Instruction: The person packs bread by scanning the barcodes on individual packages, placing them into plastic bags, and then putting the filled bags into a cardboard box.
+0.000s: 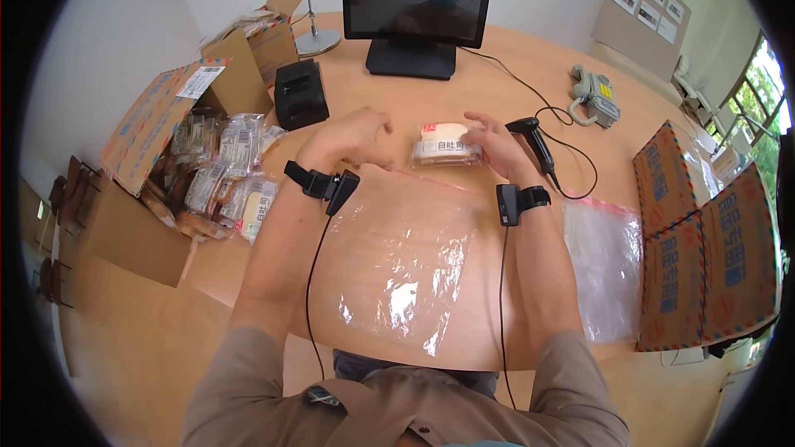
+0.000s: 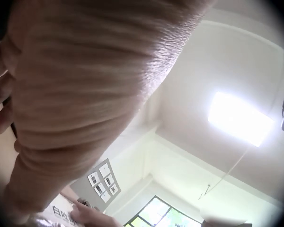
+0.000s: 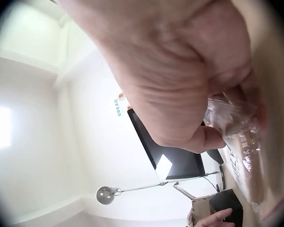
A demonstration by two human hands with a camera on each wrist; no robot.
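Bread pack (image 1: pixel 445 147): just beyond the big clear plastic, between the hands, printed side showing. Whether it rests fully on the table (image 1: pixel 530 58) is hard to tell.
Left box (image 1: pixel 156 131): open, with more wrapped packs (image 1: pixel 240 145) spilling at its mouth; those deeper inside are hidden.
Left hand (image 1: pixel 360 136): fingers loosely bent and apart, holding nothing, beside the pack's left side. Good support would come from laying them under or along that free end. Its wrist view is mostly palm, with the pack cut off at the bottom edge.
Clear plastic (image 1: pixel 397 273): spread below the hands. Glare hides its layers, so look for the edge before pulling at it; keep the forearms from dragging it.
Right hand (image 1: pixel 499 147): pinches the pack's right end between thumb and fingers. A light hold on the wrapper (image 3: pixel 229 116) should spare the soft bread. Some fingertips are hidden behind it.
Scanner (image 1: pixel 537 145): just right of that hand; its cord wants elbow room.
Right bag (image 1: pixel 603 269): partly behind the right forearm.
Right box (image 1: pixel 735 257): contents largely out of sight.
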